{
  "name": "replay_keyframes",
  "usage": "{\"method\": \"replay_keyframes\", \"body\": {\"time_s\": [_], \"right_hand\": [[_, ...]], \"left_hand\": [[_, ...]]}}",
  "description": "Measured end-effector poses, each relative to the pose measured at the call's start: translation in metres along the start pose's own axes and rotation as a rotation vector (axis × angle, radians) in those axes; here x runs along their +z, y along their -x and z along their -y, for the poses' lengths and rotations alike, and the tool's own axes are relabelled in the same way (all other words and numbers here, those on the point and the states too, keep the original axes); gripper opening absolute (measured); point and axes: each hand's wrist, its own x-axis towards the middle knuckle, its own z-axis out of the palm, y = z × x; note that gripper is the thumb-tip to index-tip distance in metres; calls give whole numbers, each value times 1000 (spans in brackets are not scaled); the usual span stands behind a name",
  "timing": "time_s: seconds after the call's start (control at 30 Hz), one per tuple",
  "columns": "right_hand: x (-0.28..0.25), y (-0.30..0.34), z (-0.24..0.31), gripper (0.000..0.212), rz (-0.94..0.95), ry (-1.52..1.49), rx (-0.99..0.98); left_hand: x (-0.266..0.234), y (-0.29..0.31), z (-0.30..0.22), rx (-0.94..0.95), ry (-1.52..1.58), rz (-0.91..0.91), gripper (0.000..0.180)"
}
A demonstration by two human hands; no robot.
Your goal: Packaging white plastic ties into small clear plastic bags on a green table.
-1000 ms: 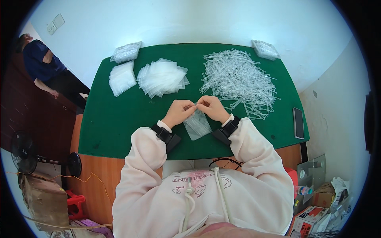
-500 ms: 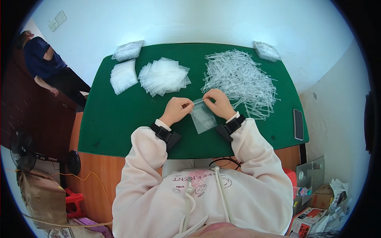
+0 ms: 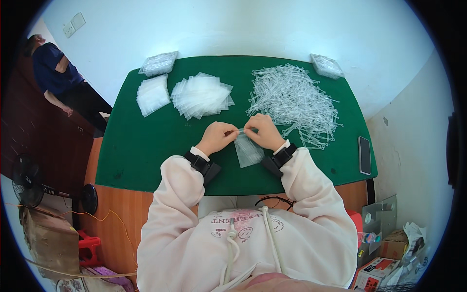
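Note:
Between my hands hangs a small clear zip bag (image 3: 249, 152) with several thin clear pieces inside, close above the green table. My left hand (image 3: 217, 136) pinches the left end of its top edge. With thumb and fingers, my right hand (image 3: 264, 131) grips the same edge a little to the right; both sets of fingertips are near each other. Beyond my right hand lies a big heap of thin clear plastic sticks with looped ends (image 3: 294, 100). A fanned pile of clear bags (image 3: 202, 96) lies beyond my left hand, and a neater stack of bags (image 3: 153, 95) is left of it.
Packed clear bundles sit at the far left corner (image 3: 159, 63) and far right corner (image 3: 327, 66) of the green table (image 3: 141, 151). A phone (image 3: 364, 155) lies at the right edge. Another person (image 3: 63, 78) stands beyond the table's left side. A fan (image 3: 28, 181) stands at left.
My right hand has slid left along the bag's top edge, closer to my left hand. The bag now hangs slightly nearer to me.

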Motion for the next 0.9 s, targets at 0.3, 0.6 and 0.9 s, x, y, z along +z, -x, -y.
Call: {"method": "replay_keyframes", "body": {"time_s": [0.3,0.6,0.9], "right_hand": [[-19,2,-17,8,-17,-173,133],[10,0,5,11,-10,-406,188],[-4,1,-6,10,-20,-443,319]], "left_hand": [[-7,1,1,-105,62,56,15],[6,0,-4,8,78,-38,16],[4,0,-1,-56,73,-55,16]]}}
